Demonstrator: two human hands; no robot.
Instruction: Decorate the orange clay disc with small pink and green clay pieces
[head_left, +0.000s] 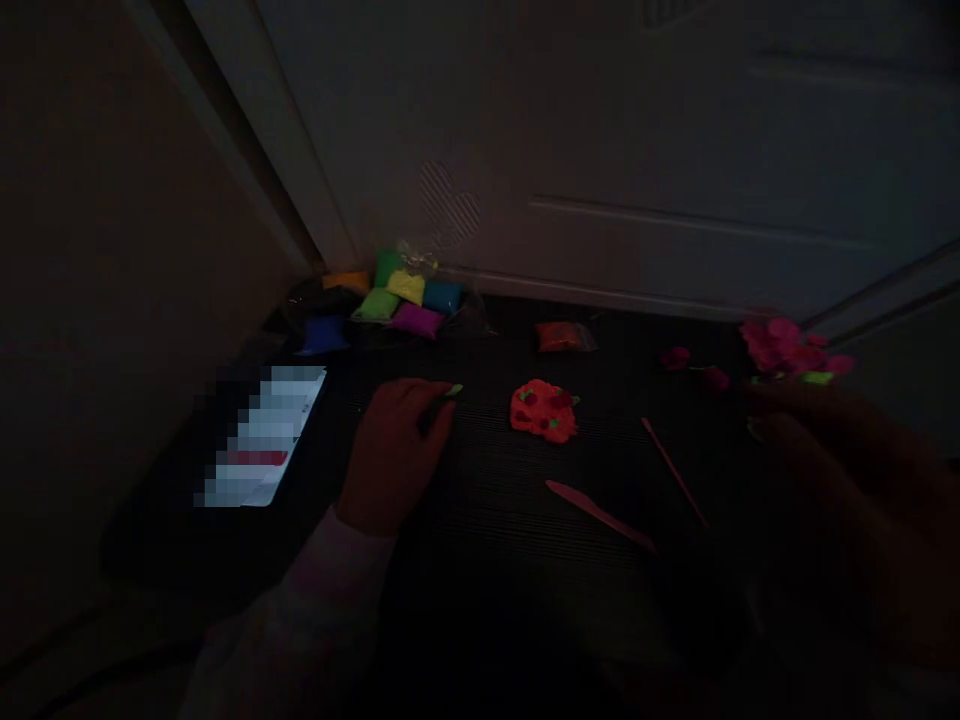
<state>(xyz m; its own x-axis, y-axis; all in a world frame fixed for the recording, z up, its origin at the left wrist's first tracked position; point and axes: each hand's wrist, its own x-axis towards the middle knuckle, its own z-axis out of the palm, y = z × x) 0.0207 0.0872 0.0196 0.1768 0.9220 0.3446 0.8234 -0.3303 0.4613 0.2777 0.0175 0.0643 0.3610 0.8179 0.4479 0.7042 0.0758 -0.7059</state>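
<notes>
My left hand (395, 440) rests low over the dark tabletop, thumb and forefinger pinched on a small piece of green clay (454, 390). To its right lies a flat orange-red clay piece (541, 410), dotted with dark red lumps and green bits. My right hand (862, 480) is dim and blurred at the right, near a cluster of pink flower-like pieces (784, 345). A pale green bit (754, 429) shows at its thumb tip; whether the fingers grip it is unclear. Between the hands lie a pink clay knife (600, 515) and a thin pink stick (675, 472).
Several coloured clay packets (416, 320) are heaped at the back left. An orange packet (562, 337) lies behind the clay piece, with two dark pink pieces (711, 378) farther right. A lit phone or tablet (277, 430) sits at left. A pale panelled surface (600, 240) rises behind.
</notes>
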